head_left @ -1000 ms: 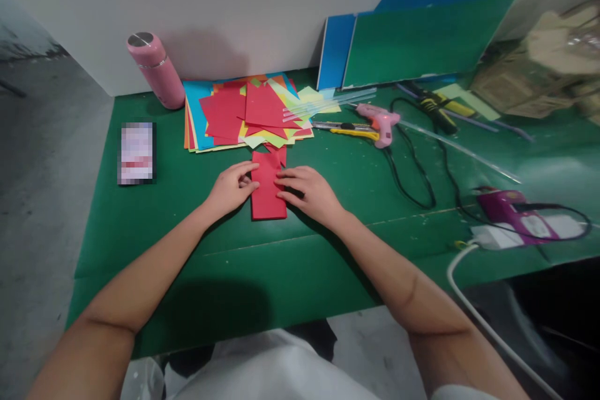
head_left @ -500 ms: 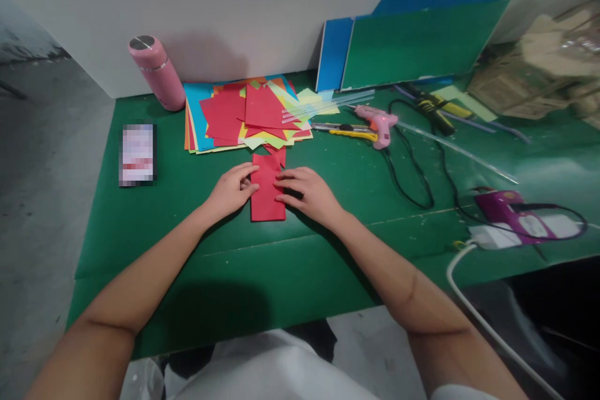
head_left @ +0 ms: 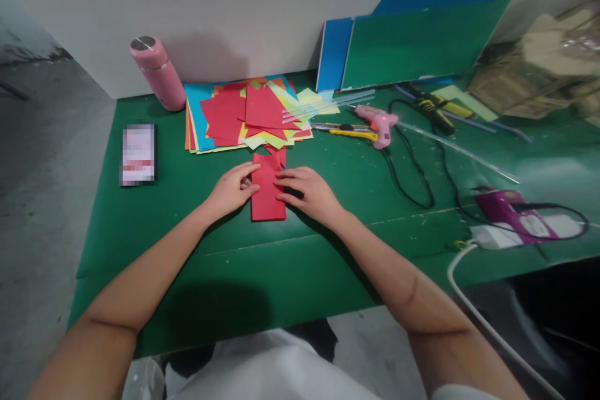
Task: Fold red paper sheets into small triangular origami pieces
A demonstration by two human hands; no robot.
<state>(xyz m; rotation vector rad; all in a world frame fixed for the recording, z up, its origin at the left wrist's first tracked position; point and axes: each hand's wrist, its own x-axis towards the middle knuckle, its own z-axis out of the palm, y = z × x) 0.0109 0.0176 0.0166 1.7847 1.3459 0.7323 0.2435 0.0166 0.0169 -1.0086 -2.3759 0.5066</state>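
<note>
A folded red paper strip (head_left: 267, 194) lies flat on the green table (head_left: 187, 250), long side pointing away from me. My left hand (head_left: 230, 189) rests at its left edge with fingertips pressing on the paper. At the right edge, my right hand (head_left: 309, 190) presses down with its fingers flat on the paper. Just beyond the strip lies a loose stack of coloured paper sheets (head_left: 244, 114), red ones on top.
A pink bottle (head_left: 158, 73) stands at the back left; a phone (head_left: 137, 154) lies at the left. Right of the stack are a yellow utility knife (head_left: 349, 130), a pink glue gun (head_left: 379, 122), cables, glue sticks, a purple tool (head_left: 515, 215). Green and blue boards (head_left: 412, 44) lean on the wall.
</note>
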